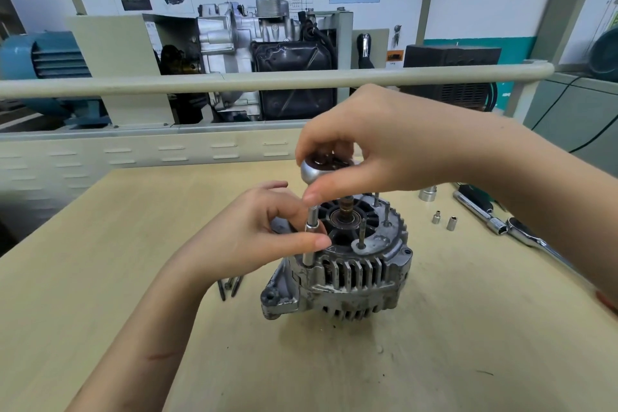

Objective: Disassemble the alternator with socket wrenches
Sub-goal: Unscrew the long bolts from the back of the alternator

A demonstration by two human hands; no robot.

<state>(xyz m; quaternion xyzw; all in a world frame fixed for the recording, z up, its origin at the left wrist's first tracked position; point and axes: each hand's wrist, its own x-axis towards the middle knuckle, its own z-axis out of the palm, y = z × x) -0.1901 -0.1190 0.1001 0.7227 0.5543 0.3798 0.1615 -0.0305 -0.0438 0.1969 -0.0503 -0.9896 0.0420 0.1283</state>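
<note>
The grey alternator (351, 274) stands on the wooden table (133, 244) with its finned housing upward and its shaft in the middle. A small socket wrench stands upright over a bolt at the housing's left rim. My left hand (264, 231) pinches the wrench's extension and socket (310, 234) between thumb and fingers. My right hand (384, 147) grips the round ratchet head (317, 169) at the top from above. Several thin studs stick up from the housing's right side.
Loose long bolts (229, 286) lie left of the alternator. To the right lie two small sockets (443, 221), a larger socket (428, 193) and a big ratchet wrench (501, 224). A cutaway gearbox display stands behind a rail at the back.
</note>
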